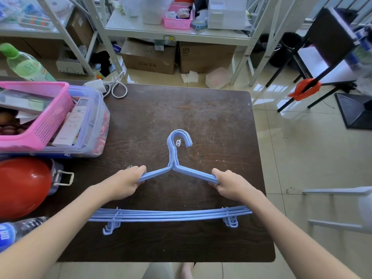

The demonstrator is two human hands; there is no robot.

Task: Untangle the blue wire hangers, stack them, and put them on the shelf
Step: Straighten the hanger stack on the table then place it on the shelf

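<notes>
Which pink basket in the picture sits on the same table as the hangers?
The large pink basket at the table's left edge; the smaller one stands on the far shelf.

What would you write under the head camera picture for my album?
Two hands, left hand and right hand, hold a neat stack of blue wire hangers by the shoulders over a dark table.
</notes>
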